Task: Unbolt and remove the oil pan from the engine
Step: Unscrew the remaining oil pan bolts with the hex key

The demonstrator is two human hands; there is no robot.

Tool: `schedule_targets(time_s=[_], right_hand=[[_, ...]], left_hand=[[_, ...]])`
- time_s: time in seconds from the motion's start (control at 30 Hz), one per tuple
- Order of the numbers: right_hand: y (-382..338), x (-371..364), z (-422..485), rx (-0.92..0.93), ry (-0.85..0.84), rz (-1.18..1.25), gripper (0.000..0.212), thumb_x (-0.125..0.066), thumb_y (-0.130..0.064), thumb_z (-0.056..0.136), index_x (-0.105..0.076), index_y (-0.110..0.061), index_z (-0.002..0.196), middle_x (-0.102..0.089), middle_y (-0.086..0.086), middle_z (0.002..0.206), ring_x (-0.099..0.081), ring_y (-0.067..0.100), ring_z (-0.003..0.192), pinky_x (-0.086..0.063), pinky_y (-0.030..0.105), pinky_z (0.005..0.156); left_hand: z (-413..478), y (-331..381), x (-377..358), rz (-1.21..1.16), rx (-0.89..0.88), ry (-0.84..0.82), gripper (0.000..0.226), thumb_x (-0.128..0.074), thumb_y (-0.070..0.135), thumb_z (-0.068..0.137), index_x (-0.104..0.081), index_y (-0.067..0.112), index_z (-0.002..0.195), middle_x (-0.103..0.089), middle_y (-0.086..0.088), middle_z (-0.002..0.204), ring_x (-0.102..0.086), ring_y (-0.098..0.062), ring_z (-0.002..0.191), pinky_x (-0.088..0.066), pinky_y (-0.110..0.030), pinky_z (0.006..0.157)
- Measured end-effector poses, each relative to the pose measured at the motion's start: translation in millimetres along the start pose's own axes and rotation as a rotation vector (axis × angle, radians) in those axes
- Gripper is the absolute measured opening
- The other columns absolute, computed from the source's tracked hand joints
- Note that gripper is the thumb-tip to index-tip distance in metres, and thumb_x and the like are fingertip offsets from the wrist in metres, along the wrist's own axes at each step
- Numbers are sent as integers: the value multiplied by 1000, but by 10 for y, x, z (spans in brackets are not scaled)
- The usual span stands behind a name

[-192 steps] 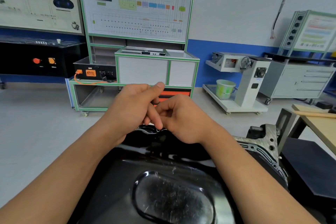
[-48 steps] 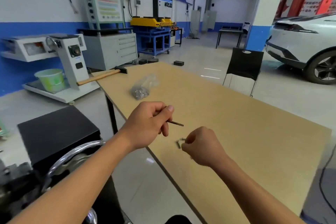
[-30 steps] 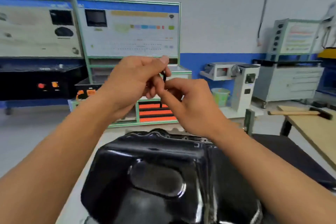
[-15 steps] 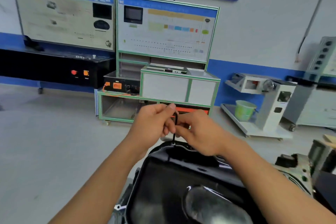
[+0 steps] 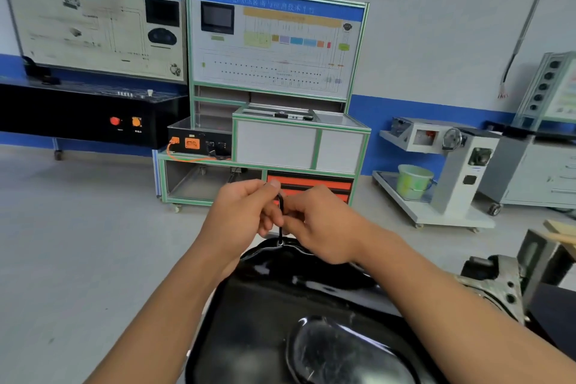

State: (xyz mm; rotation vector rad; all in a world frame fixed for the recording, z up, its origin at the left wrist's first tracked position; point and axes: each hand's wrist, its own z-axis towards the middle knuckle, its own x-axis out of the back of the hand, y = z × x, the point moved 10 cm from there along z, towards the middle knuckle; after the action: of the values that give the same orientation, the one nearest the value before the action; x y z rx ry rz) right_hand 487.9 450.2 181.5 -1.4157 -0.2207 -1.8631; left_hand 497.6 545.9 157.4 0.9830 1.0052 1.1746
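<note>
Both hands are back over the engine now, after the turn to the wooden table [image 5: 561, 227] a moment and a half ago; that table is only a sliver at the right edge of the frame. The left hand [image 5: 246, 215] sits just left of centre, thumb and curled fingers pinching the bent top of a thin black hex key [image 5: 280, 234]. The right hand [image 5: 324, 224] is pressed up against it from the right, fingertips closed on the shaft lower down. So both hands grip the one tool.

A second ago the key was held up in the air in front of the training bench [image 5: 274, 72]. Now it stands upright with its lower tip down at the far rim of the oil pan [image 5: 274, 305], much as half a second back. The exact seat of the tip is too small to make out.

The glossy black oil pan fills the lower centre, lying on the engine block [image 5: 501, 284], whose grey metal shows at lower right. Behind, a green bucket [image 5: 413, 181] sits on a wheeled stand at the right.
</note>
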Motion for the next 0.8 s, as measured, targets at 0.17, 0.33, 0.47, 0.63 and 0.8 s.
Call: schedule_targets(time_s=[0.17,0.33,0.47,0.63,0.8], right_hand=[[70,-28,5,-27,1,13,24,-59,-13,96,-62,-6,74,-48,-13,53,-48,3,51,-31,15,53],[74,-71,-12,-28,-20,43,28,-59,-16,97,-56,-25,71,-52,-13,56,-49,6,53,-37,21,57],[104,-49,-27,-62,-8,49,20,-60,-18,97,-63,-16,77,-56,-7,61,-48,8,55,-39,27,60],[74,-47,-17,-75,-5,91,35,-61,-13,95,-52,-27,64,-48,-11,53,-43,8,50,-35,25,55],[95,-57,-44,-80,-32,117,19,-60,-15,98,-68,-13,81,-59,2,62,-50,16,58,-41,29,61]], left_hand=[[-69,247,159,500,-254,148,18,-66,39,90,-70,27,77,-69,6,65,-58,-6,57,-47,-24,56],[-208,599,179,887,-515,182,28,-63,64,75,-71,37,75,-62,16,63,-55,-1,63,-41,-27,51],[-196,682,74,1087,-535,186,48,-59,65,82,-56,28,53,-49,11,46,-47,-3,50,-28,-23,46],[-165,539,-52,1052,-348,193,51,-51,39,87,-45,12,43,-33,0,34,-35,-15,40,-31,-27,44],[-6,194,-101,563,-1,-187,50,-63,47,90,-63,15,52,-58,-3,50,-47,-9,45,-38,-14,47]])
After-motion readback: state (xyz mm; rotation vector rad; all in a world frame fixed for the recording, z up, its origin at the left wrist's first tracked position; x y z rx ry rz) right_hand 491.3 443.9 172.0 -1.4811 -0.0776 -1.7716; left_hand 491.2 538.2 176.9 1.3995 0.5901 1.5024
